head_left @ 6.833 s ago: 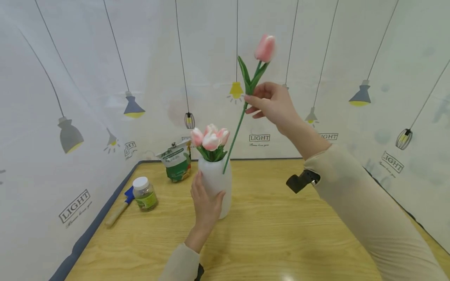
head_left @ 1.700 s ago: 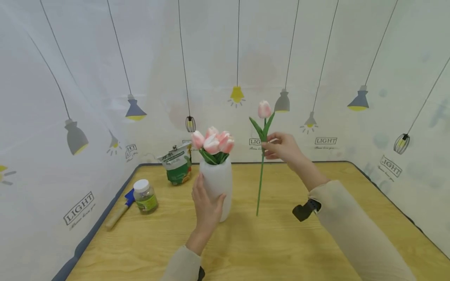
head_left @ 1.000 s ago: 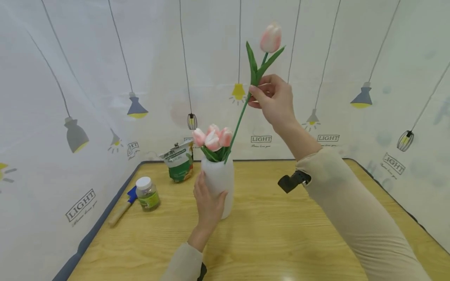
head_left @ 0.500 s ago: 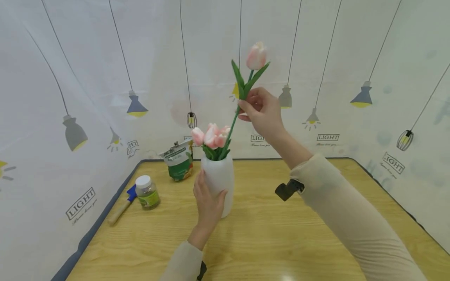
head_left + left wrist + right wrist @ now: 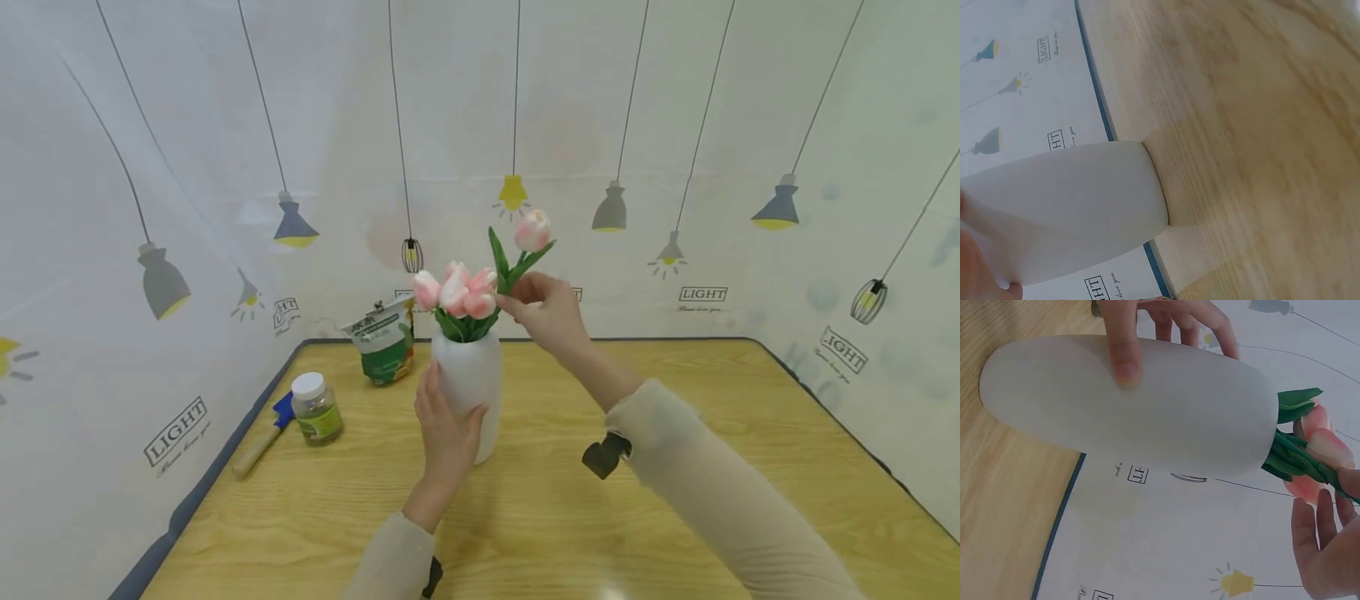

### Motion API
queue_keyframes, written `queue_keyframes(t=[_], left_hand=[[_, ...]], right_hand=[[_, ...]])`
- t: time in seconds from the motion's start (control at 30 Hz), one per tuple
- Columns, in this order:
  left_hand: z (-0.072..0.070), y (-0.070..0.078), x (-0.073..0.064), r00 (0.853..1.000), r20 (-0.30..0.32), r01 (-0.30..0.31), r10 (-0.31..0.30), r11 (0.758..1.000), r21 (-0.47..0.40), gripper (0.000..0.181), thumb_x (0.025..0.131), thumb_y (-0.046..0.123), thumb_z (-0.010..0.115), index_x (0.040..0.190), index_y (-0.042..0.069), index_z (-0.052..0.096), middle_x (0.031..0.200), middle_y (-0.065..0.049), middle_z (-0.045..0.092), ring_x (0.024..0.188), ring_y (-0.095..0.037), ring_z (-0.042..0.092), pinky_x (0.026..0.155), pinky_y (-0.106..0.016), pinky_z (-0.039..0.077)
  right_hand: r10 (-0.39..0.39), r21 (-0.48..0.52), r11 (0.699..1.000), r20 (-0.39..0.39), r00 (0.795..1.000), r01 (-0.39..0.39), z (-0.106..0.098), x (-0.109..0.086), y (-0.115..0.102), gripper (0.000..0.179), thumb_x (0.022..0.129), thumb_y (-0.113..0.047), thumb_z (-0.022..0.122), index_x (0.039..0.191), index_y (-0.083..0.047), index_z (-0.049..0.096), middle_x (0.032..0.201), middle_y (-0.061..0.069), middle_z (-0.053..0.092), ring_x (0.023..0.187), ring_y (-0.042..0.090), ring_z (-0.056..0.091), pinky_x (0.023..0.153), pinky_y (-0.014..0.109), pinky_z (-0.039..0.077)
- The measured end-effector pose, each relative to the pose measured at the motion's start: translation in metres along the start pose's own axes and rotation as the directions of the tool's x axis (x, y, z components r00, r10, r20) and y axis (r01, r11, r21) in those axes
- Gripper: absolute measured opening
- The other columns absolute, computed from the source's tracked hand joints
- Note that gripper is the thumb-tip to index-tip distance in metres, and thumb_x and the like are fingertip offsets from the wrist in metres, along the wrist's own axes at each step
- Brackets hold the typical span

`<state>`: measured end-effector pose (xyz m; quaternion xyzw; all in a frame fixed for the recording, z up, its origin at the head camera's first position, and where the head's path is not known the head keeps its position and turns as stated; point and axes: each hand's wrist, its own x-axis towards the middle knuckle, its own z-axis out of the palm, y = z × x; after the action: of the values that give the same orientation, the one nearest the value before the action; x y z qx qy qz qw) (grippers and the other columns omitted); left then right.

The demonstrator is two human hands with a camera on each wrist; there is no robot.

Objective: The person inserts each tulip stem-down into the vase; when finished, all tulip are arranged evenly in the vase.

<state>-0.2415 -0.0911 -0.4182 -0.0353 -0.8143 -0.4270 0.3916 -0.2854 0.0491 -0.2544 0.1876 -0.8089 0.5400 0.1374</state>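
A white vase (image 5: pixel 474 375) stands upright on the table, holding several pink-and-white tulips (image 5: pixel 453 292). My left hand (image 5: pixel 447 425) grips its side, the thumb showing on the vase wall in the right wrist view. Above the rim, my right hand (image 5: pixel 551 312) pinches the stem of one more tulip (image 5: pixel 533 232) just under its leaves. That tulip leans right, its bloom higher than the others, and its lower stem is hidden behind the bunch and inside the vase. In the left wrist view the vase base (image 5: pixel 1147 187) sits on the wood.
Left of the vase stand a jar (image 5: pixel 318 412) with a white lid and a green-and-white bag (image 5: pixel 385 346) farther back. A small shovel (image 5: pixel 262 442) with a blue head and wooden handle lies beside the jar. Lamp-printed sheeting (image 5: pixel 675 125) surrounds the wooden table (image 5: pixel 600 533).
My right hand brought the tulip from beside the vase up over its mouth, then lowered it, so its stem now runs inside. My left hand has stayed on the vase.
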Motion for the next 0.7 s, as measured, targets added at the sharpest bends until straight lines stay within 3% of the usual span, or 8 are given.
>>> queue_keyframes(t=[0.1,0.23,0.4,0.53,0.7], left_hand=[[-0.001,0.0,0.0,1.0,0.005,0.008,-0.008,1.0,-0.016,0.091,0.07,0.013,0.073,0.14,0.016,0.014,0.138,-0.016,0.025,0.122,-0.037,0.03,0.091,-0.058,0.036],[-0.001,0.0,0.001,1.0,0.004,0.01,-0.009,0.999,-0.03,0.091,0.07,0.013,0.073,0.139,0.016,0.015,0.138,-0.016,0.026,0.121,-0.037,0.03,0.091,-0.059,0.036],[-0.001,-0.001,0.001,1.0,-0.001,-0.004,0.004,1.0,-0.028,0.091,0.07,0.013,0.074,0.139,0.015,0.015,0.137,-0.017,0.027,0.121,-0.037,0.031,0.091,-0.059,0.035],[0.0,-0.003,0.001,1.0,-0.014,-0.025,0.025,0.999,-0.028,0.091,0.07,0.014,0.074,0.139,0.014,0.016,0.136,-0.018,0.028,0.121,-0.038,0.031,0.092,-0.058,0.035],[0.001,-0.005,0.001,0.999,-0.026,-0.044,0.043,0.999,-0.029,0.091,0.07,0.016,0.074,0.14,0.012,0.016,0.136,-0.019,0.028,0.121,-0.038,0.031,0.092,-0.058,0.035]], right_hand=[[0.074,0.086,0.994,0.004,0.997,-0.074,0.005,0.0,0.008,0.025,0.08,-0.026,0.064,0.087,-0.003,0.061,0.078,0.003,0.06,0.073,0.012,0.055,0.065,0.029,0.052],[0.146,0.227,0.963,0.02,0.989,-0.147,0.008,0.001,0.014,0.03,0.082,-0.026,0.062,0.098,-0.001,0.061,0.085,0.003,0.061,0.078,0.012,0.055,0.067,0.029,0.053],[0.2,0.271,0.943,0.003,0.98,-0.193,0.009,0.002,0.015,0.034,0.085,-0.029,0.058,0.103,0.0,0.06,0.086,0.002,0.059,0.077,0.013,0.053,0.064,0.025,0.052],[0.192,0.197,0.963,-0.026,0.981,-0.183,0.014,0.002,0.017,0.03,0.084,-0.025,0.059,0.099,0.001,0.063,0.08,0.0,0.059,0.073,0.012,0.051,0.06,0.024,0.051],[0.098,-0.068,0.993,0.01,0.995,-0.097,0.026,-0.003,0.023,0.023,0.08,-0.024,0.064,0.087,-0.003,0.069,0.083,0.009,0.067,0.071,0.015,0.052,0.057,0.022,0.044]])
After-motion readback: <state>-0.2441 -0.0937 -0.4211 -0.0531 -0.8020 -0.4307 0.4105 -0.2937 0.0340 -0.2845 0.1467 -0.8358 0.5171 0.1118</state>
